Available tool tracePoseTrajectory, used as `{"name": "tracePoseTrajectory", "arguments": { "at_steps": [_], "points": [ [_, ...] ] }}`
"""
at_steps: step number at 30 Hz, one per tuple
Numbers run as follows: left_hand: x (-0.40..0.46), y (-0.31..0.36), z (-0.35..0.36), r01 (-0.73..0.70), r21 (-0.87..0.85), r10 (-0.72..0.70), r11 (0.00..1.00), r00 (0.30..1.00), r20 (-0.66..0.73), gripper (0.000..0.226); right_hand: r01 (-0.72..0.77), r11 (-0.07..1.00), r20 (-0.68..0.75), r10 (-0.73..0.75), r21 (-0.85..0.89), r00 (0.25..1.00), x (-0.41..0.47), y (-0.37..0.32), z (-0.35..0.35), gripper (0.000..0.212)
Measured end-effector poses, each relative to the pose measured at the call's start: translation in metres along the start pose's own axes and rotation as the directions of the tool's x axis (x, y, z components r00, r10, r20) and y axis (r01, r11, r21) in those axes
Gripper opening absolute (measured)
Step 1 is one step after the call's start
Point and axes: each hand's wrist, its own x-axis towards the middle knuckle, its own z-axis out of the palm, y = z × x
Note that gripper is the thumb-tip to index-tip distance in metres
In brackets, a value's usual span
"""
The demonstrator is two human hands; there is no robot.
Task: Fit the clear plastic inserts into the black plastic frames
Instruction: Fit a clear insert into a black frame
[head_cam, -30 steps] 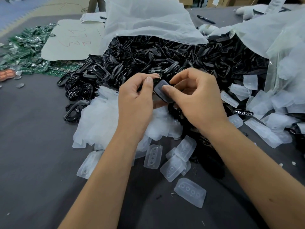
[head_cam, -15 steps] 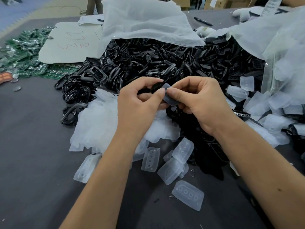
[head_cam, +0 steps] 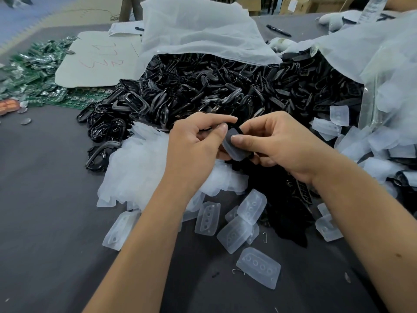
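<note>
While both hands are pinching one clear insert [head_cam: 234, 146] against a black frame [head_cam: 237, 131], left hand [head_cam: 194, 145] and right hand [head_cam: 277, 143] are seating it; firm thumb pressure looks needed next.

Small assembly workshop/factory bench: dark grey cloth-covered table [head_cam: 40, 199] w/ bulk heap of black plastic frames [head_cam: 225, 86] spilling from white plastic bag [head_cam: 198, 35], loose clear plastic inserts [head_cam: 258, 267] near, green circuit boards [head_cam: 33, 71] far left, cardboard boxes [head_cam: 311, 4] far back.
</note>
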Motion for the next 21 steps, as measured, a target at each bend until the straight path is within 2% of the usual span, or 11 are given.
{"name": "tracePoseTrajectory", "arguments": {
  "at_steps": [7, 12, 16, 21],
  "points": [
    [0.0, 0.0, 0.001, -0.04, 0.086, 0.038, 0.995, 0.999, 0.032, 0.016, 0.002, 0.999, 0.037, -0.001, -0.043, 0.999, -0.002, -0.002, -0.003, 0.018],
    [0.001, -0.004, 0.0, -0.055, 0.014, 0.057, 0.998, 0.992, -0.116, 0.006, 0.008, 0.99, 0.016, -0.01, 0.141, 1.0, -0.002, -0.005, 0.006, 0.027],
    [0.004, -0.009, 0.0, -0.048, 0.017, 0.05, 0.999, 0.982, -0.181, 0.003, 0.054, 0.982, -0.108, -0.035, 0.179, 0.994, 0.001, -0.004, 0.013, 0.012],
    [0.003, -0.008, 0.0, -0.03, 0.0, 0.03, 1.0, 0.991, -0.128, 0.005, 0.096, 0.986, -0.238, -0.062, 0.135, 0.969, 0.004, 0.001, 0.012, 0.003]
  ]
}}
